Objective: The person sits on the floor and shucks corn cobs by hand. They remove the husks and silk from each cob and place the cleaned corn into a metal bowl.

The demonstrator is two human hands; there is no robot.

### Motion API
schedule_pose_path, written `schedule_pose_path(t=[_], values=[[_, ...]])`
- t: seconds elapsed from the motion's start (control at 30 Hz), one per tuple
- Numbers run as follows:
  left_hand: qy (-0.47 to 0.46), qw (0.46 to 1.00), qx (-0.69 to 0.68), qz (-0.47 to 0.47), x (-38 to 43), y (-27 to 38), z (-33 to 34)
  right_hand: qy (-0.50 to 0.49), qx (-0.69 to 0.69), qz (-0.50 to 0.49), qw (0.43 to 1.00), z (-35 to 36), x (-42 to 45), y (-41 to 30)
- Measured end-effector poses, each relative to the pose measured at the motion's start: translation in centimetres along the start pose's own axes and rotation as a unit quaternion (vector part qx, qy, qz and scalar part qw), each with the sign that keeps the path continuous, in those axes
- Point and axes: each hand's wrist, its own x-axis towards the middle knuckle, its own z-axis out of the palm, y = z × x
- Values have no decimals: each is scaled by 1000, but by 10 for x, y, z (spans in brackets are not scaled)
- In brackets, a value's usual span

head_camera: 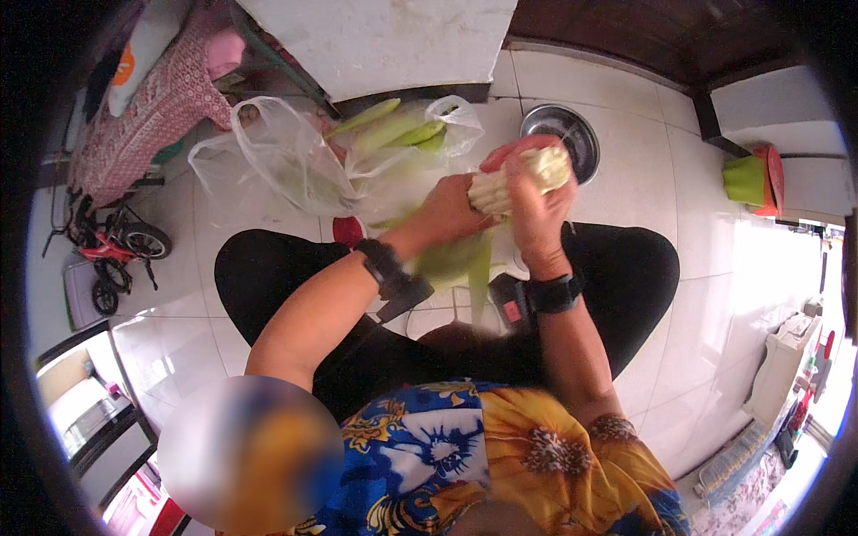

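Observation:
A peeled, pale ear of corn [488, 193] is held between my two hands above the floor, slightly blurred. My left hand [446, 208] grips its lower end. My right hand [539, 208] wraps around the upper part, fingers near the tip. Loose green husk [456, 261] hangs and lies below the hands, between my bent legs. Beyond them lies a clear plastic bag [268, 177] with husks inside. Green, unpeeled ears of corn [402, 134] rest in thin plastic beside it. A steel bowl [584, 151] sits behind my right hand, which partly hides it.
A small red object [347, 231] is by my left knee. White floor tiles [627, 127] surround me. On the left are a child's bicycle [124, 244] and a patterned pink cloth [151, 124]. A green and orange container [751, 181] stands at right, and a white block [402, 47] ahead.

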Motion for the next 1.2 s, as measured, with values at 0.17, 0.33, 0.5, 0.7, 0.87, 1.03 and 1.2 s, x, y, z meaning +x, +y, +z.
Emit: schedule_pose_path(t=[0.17, 0.33, 0.5, 0.7, 0.87, 1.03, 1.2], values=[[33, 995, 41, 80, -1, -26, 11, -29, -161, -26, 986, 5, -21, 18], [0, 991, 48, 127, -11, -62, 20, 1, -220, -28, 975, 6, -30, 33], [-74, 986, 44, 141, -8, -39, 28, 46, -275, -95, 956, 1, -29, 35], [-81, 979, 53, 178, -7, -56, 42, 33, -317, -97, 943, -10, -29, 49], [-58, 995, 17, 85, 2, -86, 45, 43, -252, -44, 966, -17, -31, 52], [-27, 989, 86, -115, -17, -34, 31, 143, 47, 201, 968, -44, 2, 55], [-7, 982, 183, -53, -27, -29, 19, 113, 231, 399, 880, -53, 18, 72]])
